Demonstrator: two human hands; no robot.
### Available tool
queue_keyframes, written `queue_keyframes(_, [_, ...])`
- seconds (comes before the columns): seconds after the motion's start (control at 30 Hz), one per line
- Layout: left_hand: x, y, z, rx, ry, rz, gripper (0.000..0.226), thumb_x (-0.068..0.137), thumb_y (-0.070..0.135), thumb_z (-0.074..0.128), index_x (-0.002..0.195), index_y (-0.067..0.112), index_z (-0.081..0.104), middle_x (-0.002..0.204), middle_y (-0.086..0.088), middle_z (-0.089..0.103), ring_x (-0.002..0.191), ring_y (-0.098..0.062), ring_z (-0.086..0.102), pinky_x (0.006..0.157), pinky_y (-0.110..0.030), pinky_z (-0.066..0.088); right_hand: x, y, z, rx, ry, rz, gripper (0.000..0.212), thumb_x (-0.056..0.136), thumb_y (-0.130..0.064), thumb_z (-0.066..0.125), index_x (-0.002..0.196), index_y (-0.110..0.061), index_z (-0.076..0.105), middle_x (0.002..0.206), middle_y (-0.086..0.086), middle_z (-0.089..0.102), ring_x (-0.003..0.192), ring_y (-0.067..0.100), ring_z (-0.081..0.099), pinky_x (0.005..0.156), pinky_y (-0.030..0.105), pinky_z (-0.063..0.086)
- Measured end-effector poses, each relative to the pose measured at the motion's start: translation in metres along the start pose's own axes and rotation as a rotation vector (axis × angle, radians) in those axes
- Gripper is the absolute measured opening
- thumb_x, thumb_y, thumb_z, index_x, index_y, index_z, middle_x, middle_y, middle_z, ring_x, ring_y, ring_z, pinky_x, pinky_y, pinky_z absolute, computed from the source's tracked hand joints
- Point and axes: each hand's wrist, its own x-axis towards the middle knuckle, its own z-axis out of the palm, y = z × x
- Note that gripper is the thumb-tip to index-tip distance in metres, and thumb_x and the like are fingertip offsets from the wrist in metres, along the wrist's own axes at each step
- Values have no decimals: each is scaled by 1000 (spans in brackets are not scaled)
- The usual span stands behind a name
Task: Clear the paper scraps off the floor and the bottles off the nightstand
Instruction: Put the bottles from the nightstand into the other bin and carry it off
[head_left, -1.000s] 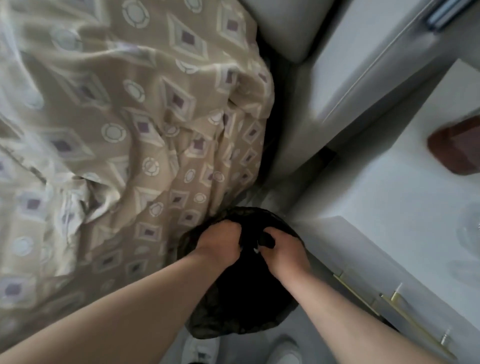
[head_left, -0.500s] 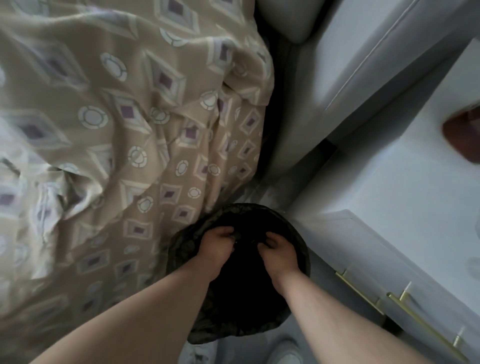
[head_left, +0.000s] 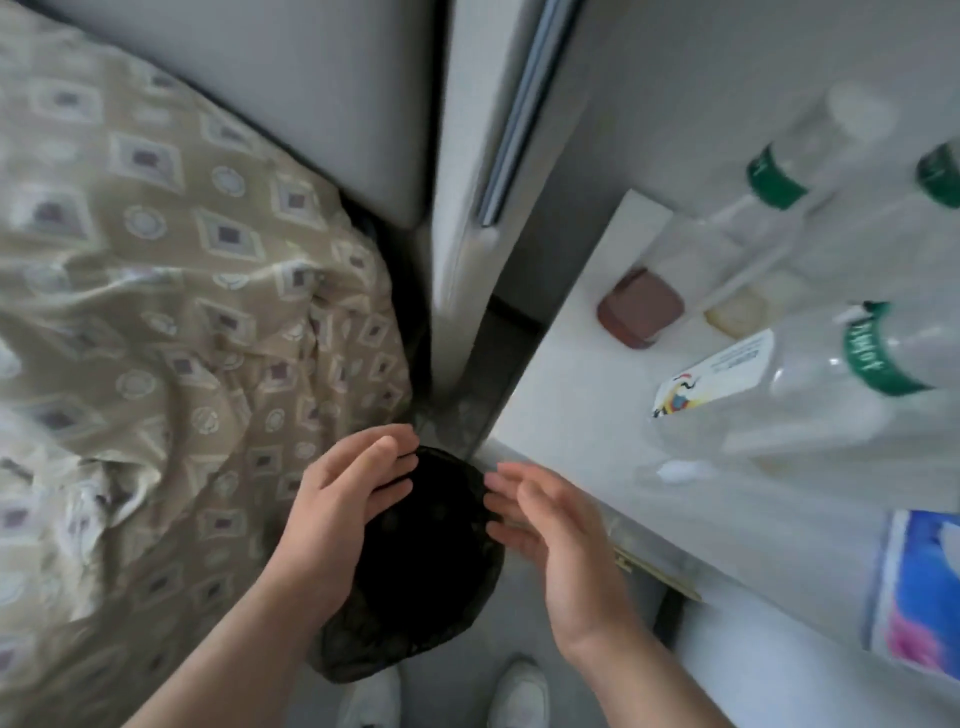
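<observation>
Left hand (head_left: 343, 499), right hand (head_left: 550, 535): fingers (head_left: 384, 448) straight, empty, above round crinkly black bag (head_left: 431, 566)

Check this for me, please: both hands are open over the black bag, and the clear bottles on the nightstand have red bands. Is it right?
Only the colour is wrong: the head view shows green bands on the clear bottles, not red. The left hand and right hand are open over the black bag, and the bottles are on the nightstand.
</observation>
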Motion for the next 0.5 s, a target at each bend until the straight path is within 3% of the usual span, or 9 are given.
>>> queue_keyframes(0.1, [-27, 41, 49, 101, -131, 109, 27, 76, 31, 58, 96, 20, 73, 103, -3, 73, 103, -18, 66, 89, -38, 50, -45, -37, -33, -33, 119, -160, 33, 70, -42, 62, 92, -22, 74, 98, 6, 74, 93, 23, 69, 78, 31, 56])
queue_keyframes(0.2, [-47, 73, 104, 239, -275, 218, 37, 73, 35, 63, 106, 22, 69, 107, 6, 72, 103, -5, 64, 95, -33, 50, -70, -59, -64, -70, 254, -271, 27, 66, -43, 60, 85, -30, 74, 91, 4, 75, 88, 24, 69, 79, 32, 54])
queue_keyframes(0.33, [-53, 99, 170, 478, -367, 412, 52, 69, 45, 69, 120, 49, 55, 119, 32, 57, 113, 8, 53, 97, -20, 44, -67, -64, -95, -61, 445, -314, 11, 76, -24, 62, 77, -27, 73, 85, -8, 74, 84, 6, 68, 71, 12, 51])
queue_keyframes(0.43, [-50, 106, 206, 618, -416, 536, 82, 67, 49, 76, 138, 48, 34, 135, 34, 40, 127, 7, 39, 105, -22, 34, -50, -51, -101, -99, 555, -293, 8, 85, -17, 67, 89, -23, 67, 94, -11, 70, 85, -10, 62, 63, 3, 45])
queue_keyframes(0.5, [-51, 106, 225, 656, -428, 564, 94, 66, 46, 78, 143, 44, 23, 140, 29, 34, 133, 4, 30, 108, -24, 30, -35, -41, -99, -160, 592, -274, 25, 78, -38, 66, 99, -25, 64, 104, -16, 65, 90, -5, 62, 74, 12, 51])
